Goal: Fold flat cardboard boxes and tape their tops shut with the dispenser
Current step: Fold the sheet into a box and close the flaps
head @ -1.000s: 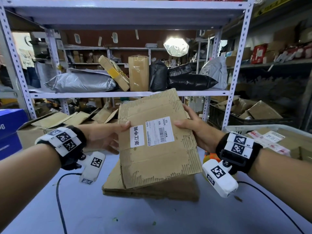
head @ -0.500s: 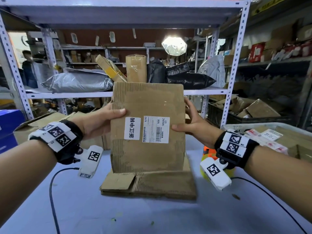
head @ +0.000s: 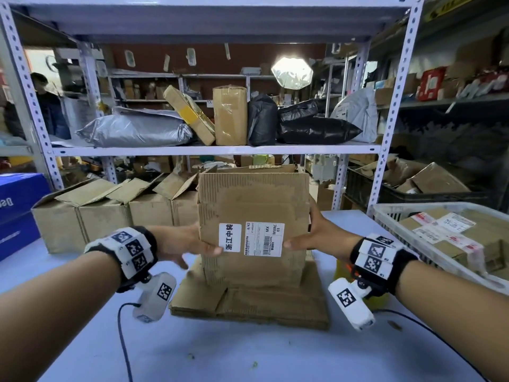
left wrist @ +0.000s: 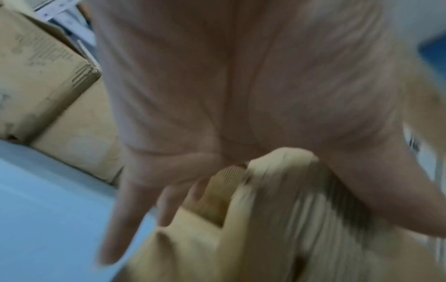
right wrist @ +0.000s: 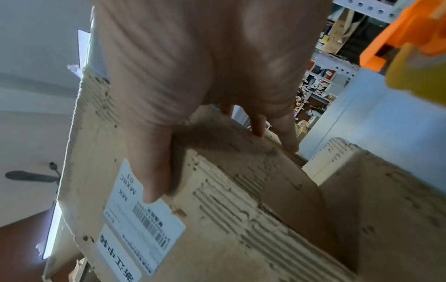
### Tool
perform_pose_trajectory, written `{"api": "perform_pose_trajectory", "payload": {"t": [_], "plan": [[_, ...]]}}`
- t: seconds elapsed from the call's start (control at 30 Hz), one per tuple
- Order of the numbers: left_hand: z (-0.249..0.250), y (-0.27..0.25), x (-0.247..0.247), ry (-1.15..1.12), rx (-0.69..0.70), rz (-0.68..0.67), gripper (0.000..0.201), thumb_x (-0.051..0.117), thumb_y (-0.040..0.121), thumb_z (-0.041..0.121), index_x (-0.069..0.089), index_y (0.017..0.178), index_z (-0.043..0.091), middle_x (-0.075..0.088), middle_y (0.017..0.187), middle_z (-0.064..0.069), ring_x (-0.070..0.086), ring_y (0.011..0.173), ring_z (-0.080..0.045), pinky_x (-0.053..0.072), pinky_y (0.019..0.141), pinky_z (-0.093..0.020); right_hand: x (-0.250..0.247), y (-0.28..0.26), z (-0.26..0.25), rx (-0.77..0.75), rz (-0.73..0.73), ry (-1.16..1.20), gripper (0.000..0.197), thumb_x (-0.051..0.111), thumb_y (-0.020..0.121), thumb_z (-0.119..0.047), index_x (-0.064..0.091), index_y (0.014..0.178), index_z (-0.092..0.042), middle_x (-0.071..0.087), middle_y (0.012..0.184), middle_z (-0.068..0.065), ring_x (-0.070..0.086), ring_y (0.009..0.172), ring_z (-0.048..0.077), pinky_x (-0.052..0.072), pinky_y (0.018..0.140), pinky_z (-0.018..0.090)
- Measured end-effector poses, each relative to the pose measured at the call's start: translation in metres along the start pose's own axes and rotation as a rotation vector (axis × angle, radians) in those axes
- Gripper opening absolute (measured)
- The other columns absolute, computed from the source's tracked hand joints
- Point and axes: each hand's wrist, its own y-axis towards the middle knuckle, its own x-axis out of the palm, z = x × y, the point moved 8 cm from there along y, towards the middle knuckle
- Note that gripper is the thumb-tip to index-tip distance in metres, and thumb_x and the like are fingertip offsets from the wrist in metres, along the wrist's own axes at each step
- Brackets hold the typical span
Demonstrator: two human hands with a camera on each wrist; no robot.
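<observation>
Left hand [head: 181,245] and right hand [head: 321,235] each grip one upright box [head: 253,205], bearing two labels [head: 264,239].

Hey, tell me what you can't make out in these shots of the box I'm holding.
- Tape dispenser: right wrist view, only an orange-and-yellow part, cut off by the frame edge.
- Left hand and its grip on the labelled box: left wrist view, motion-blurred.
- Box's bottom flaps: head view, behind its front panel.
- Small label print: too small.
</observation>
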Motion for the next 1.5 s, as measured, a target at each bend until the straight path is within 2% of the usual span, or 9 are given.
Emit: {"api": "perform_pose_trajectory", "payload": {"t": [0.27, 0.43, 0.6, 0.73, 0.9, 1.0, 1.1, 1.2, 1.5], "plan": [[-0.014, -0.007, 0.024, 0.055, -0.179, -0.051, 0.109, 0.076, 0.061, 0.071, 0.025, 0.154, 0.045, 0.023, 0.164, 0.012, 0.016, 0.152, -0.018, 0.038, 0.112, -0.061, 0.024, -0.007, 0.031, 0.098, -0.032, 0.043, 0.115, 0.083, 0.076, -0.005, 0.006, 0.155, -0.040, 0.044, 0.151, -0.003, 0.050, 0.133, 0.017, 0.041, 0.113, 0.043], [-0.012, -0.016, 0.030, 0.070, -0.211, -0.092, 0.150, 0.083, 0.024, 0.081, 0.025, 0.156, 0.041, 0.018, 0.166, 0.008, 0.011, 0.154, -0.027, 0.039, 0.111, -0.059, 0.021, -0.007, 0.030, 0.103, -0.056, 0.011, 0.106, 0.082, 0.078, -0.004, 0.014, 0.156, -0.031, 0.044, 0.151, 0.000, 0.047, 0.136, 0.019, 0.039, 0.114, 0.045], [-0.003, -0.025, 0.029, 0.072, -0.207, -0.093, 0.151, 0.085, 0.021, 0.080, 0.028, 0.154, 0.040, 0.016, 0.166, 0.006, 0.012, 0.153, -0.028, 0.035, 0.113, -0.061, 0.022, -0.008, 0.030, 0.101, -0.087, 0.048, 0.100, 0.078, 0.080, 0.001, 0.018, 0.155, -0.027, 0.041, 0.152, 0.003, 0.048, 0.135, 0.021, 0.040, 0.113, 0.046], [0.030, -0.035, 0.008, 0.110, -0.017, -0.022, 0.138, 0.083, 0.032, 0.083, 0.029, 0.150, 0.037, 0.034, 0.160, 0.009, 0.030, 0.148, -0.019, 0.029, 0.118, -0.059, 0.018, -0.008, 0.023, 0.053, -0.118, -0.006, 0.117, 0.085, 0.073, -0.009, 0.008, 0.157, -0.033, 0.037, 0.156, -0.002, 0.043, 0.139, 0.018, 0.038, 0.115, 0.047], [0.070, -0.055, -0.036, -0.116, 0.285, 0.286, 0.150, 0.096, 0.040, 0.057, 0.003, 0.157, 0.045, 0.051, 0.144, 0.010, 0.057, 0.128, -0.018, 0.051, 0.103, -0.037, -0.015, -0.007, -0.028, -0.089, 0.063, 0.057, 0.138, 0.095, 0.054, -0.044, -0.002, 0.150, -0.058, 0.012, 0.165, -0.011, 0.022, 0.150, 0.020, 0.031, 0.118, 0.050], [0.088, -0.066, -0.046, -0.029, 0.393, 0.439, 0.115, 0.080, 0.073, 0.041, 0.002, 0.156, 0.047, 0.046, 0.131, 0.020, 0.065, 0.103, 0.006, 0.051, 0.073, -0.005, -0.018, -0.008, -0.061, -0.199, 0.072, 0.001, 0.125, 0.091, 0.053, -0.056, 0.009, 0.146, -0.064, 0.012, 0.160, -0.025, 0.026, 0.146, 0.003, 0.035, 0.115, 0.038], [0.095, -0.061, -0.031, -0.014, 0.416, 0.368, 0.090, 0.073, 0.078, 0.032, 0.026, 0.154, 0.042, 0.059, 0.133, 0.014, 0.066, 0.109, -0.001, 0.055, 0.093, -0.023, -0.002, -0.003, -0.072, -0.209, 0.014, -0.107, 0.099, 0.087, 0.059, -0.051, 0.036, 0.144, -0.046, 0.031, 0.157, -0.010, 0.040, 0.140, 0.013, 0.038, 0.115, 0.041], [0.095, -0.052, -0.021, 0.090, 0.408, 0.357, 0.046, 0.070, 0.079, 0.035, 0.059, 0.123, 0.035, 0.073, 0.108, 0.020, 0.067, 0.100, 0.005, 0.054, 0.083, -0.013, 0.003, 0.001, -0.070, -0.201, 0.063, -0.127, 0.077, 0.086, 0.062, -0.041, 0.060, 0.132, -0.022, 0.046, 0.146, 0.009, 0.049, 0.133, 0.025, 0.040, 0.114, 0.046], [0.084, -0.043, -0.027, -0.061, 0.322, 0.415, 0.057, 0.050, 0.080, 0.066, 0.055, 0.126, 0.032, 0.075, 0.109, 0.008, 0.073, 0.099, -0.010, 0.059, 0.084, -0.025, -0.001, 0.006, -0.065, -0.132, 0.094, -0.060, 0.036, 0.076, 0.079, -0.036, 0.059, 0.110, -0.031, 0.064, 0.125, 0.000, 0.067, 0.106, 0.006, 0.055, 0.083, 0.015]]}}
